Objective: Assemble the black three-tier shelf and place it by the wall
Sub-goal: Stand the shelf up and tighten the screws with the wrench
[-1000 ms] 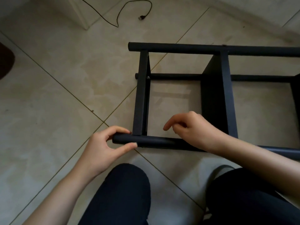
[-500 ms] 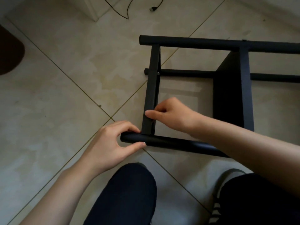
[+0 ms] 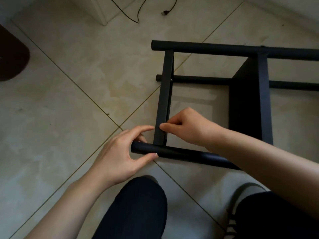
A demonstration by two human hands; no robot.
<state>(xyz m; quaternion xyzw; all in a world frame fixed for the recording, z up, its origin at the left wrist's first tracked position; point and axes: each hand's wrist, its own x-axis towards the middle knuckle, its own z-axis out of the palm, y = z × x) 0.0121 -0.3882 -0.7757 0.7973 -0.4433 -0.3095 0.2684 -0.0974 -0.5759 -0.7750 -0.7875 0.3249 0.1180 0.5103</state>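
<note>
Black shelf (image 3: pixel 245 100) lay on side on tiled floor (image 3: pixel 69 109), long poles running left-right; left hand (image 3: pixel 120 152) gripped near pole's end (image 3: pixel 143 150); right hand (image 3: pixel 186 126) pinched end board (image 3: pixel 163 100).

My shelf (image 3: pixel 245 104) is matte black all over: round poles, flat boards, the lot. The floor (image 3: pixel 60 109) under it is pale beige tile with cloudy, mottled cream patches and thin tan grout lines running diagonally. A black cable (image 3: pixel 138 16) snakes across the tiles at the top, beside a white cabinet corner (image 3: pixel 101 9). At the left edge sits a dark reddish-brown rounded thing (image 3: pixel 12 56). My trousers (image 3: pixel 138 209) are dark navy, and my shoe (image 3: pixel 233 219) shows grey with black-and-white stripes.
</note>
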